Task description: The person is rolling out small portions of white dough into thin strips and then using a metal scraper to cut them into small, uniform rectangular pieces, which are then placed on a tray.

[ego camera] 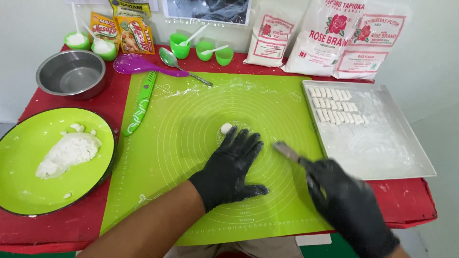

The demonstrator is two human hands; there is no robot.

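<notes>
Head cam: left hand (233, 165) lies flat and spread on the green mat (191, 157), fingertips on a small dough ball (226, 128). Right hand (342, 203) grips a blurred knife (287, 151). I'd roll lightly, steady pressure, blade kept away from those fingers.

I see a red surface (411, 200) pushed against a plain pale wall (28, 28), edges worn; light grey floor (442, 138) to the right, a green strip low by the front edge; even indoor light, soft shadows, no windows visible
</notes>
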